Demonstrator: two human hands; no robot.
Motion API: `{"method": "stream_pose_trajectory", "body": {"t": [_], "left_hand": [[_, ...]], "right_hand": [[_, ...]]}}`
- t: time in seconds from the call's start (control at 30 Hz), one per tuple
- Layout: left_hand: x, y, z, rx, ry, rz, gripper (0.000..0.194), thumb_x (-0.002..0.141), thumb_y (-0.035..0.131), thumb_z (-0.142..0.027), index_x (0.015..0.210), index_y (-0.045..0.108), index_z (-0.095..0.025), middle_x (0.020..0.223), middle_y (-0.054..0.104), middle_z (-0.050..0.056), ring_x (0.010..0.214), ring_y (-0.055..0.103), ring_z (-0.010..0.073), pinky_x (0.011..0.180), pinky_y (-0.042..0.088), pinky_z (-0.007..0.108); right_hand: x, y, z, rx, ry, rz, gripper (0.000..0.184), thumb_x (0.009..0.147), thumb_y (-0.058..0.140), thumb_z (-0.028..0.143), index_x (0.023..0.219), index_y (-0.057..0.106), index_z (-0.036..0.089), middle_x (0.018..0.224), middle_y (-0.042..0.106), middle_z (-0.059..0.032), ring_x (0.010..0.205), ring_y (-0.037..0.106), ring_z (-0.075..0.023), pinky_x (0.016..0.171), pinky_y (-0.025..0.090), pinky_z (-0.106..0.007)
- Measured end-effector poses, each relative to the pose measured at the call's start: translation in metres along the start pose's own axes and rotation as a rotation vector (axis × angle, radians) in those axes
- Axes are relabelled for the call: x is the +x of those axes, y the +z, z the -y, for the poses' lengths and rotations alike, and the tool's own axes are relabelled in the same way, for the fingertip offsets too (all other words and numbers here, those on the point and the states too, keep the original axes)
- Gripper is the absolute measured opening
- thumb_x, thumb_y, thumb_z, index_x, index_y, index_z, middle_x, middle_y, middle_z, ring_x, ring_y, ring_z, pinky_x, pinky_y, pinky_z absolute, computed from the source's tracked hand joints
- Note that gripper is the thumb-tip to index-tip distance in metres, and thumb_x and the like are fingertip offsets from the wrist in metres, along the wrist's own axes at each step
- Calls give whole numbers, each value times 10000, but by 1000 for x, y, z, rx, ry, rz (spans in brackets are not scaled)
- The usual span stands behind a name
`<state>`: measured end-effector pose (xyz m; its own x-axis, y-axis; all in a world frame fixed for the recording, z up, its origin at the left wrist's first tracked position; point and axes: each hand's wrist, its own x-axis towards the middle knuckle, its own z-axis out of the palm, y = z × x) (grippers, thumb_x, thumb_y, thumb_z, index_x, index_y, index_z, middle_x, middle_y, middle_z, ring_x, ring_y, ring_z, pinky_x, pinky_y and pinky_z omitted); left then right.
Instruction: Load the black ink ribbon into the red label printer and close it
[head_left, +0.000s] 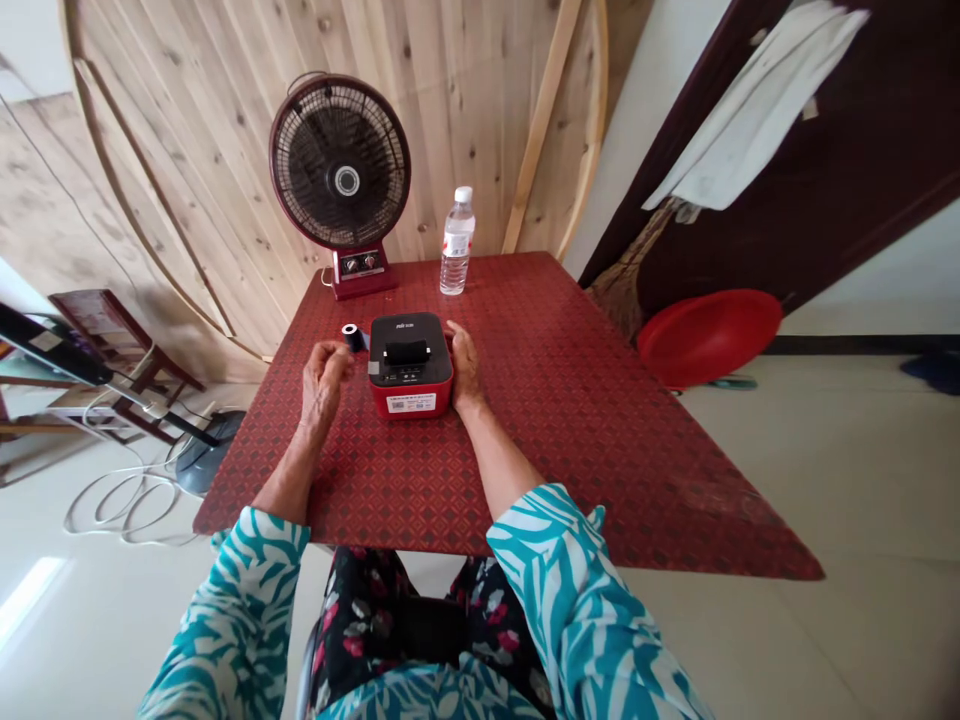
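A compact printer point(409, 365) sits on the table, with a black top, a red body and a white label on its near side. A black piece rests across the middle of its top. My right hand point(465, 362) lies along the printer's right side, fingers stretched out. To the left of the printer, my left hand point(324, 378) is closed with its fingers curled together; what they hold, if anything, is hidden. Just beyond those fingers stands a small black roll point(351, 337) with a white core, close to the printer's left edge.
A dark red fan point(341, 170) and a capped water bottle point(456, 242) stand at the back of the red patterned table point(570, 450). Right of the table are a red basin point(709, 335), a broom point(626, 275) and a hanging white cloth point(757, 110). White cable point(124, 505) coils on the floor at left.
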<state>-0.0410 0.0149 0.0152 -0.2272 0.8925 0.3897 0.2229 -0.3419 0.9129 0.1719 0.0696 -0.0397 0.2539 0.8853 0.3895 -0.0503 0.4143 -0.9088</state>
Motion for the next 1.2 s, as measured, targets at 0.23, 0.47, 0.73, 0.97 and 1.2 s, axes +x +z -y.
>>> {"method": "stream_pose_trajectory", "body": {"t": [0.23, 0.47, 0.73, 0.97, 1.2], "left_hand": [[1, 4, 1, -144, -298, 305, 301, 743, 672, -462, 784, 525, -203, 492, 517, -73, 382, 414, 79, 419, 293, 216], [-3, 9, -3, -322, -475, 301, 299, 673, 720, -408, 740, 518, -197, 487, 501, -78, 363, 430, 66, 388, 278, 196], [2, 15, -12, -502, -713, 302, 220, 653, 656, -249, 584, 458, -181, 448, 456, -57, 330, 401, 57, 355, 297, 183], [3, 17, -10, -459, -700, 287, 163, 616, 631, -222, 619, 473, -185, 433, 473, -69, 316, 425, 68, 334, 301, 178], [-2, 16, -6, -453, -617, 271, 277, 591, 714, -314, 670, 479, -191, 453, 482, -86, 323, 443, 65, 339, 327, 183]], "right_hand": [[2, 0, -11, -56, 85, 13, 571, 885, 372, 646, 1120, 662, 214, 1243, 678, -104, 1196, 589, -238, 1111, 409, -465], [3, 2, -17, -2, 82, 24, 492, 902, 397, 600, 1130, 658, 252, 1248, 683, -59, 1216, 573, -219, 1116, 401, -446], [2, 2, -15, -39, 55, 39, 529, 905, 374, 631, 1143, 657, 252, 1249, 680, -70, 1224, 570, -226, 1116, 408, -449], [1, 2, -8, -14, 50, 77, 545, 916, 341, 623, 1152, 657, 247, 1219, 696, -61, 1201, 572, -230, 1096, 422, -443], [4, 2, -13, 6, 61, 63, 544, 901, 400, 622, 1192, 643, 230, 1290, 670, -81, 1235, 560, -231, 1101, 421, -434]]}}
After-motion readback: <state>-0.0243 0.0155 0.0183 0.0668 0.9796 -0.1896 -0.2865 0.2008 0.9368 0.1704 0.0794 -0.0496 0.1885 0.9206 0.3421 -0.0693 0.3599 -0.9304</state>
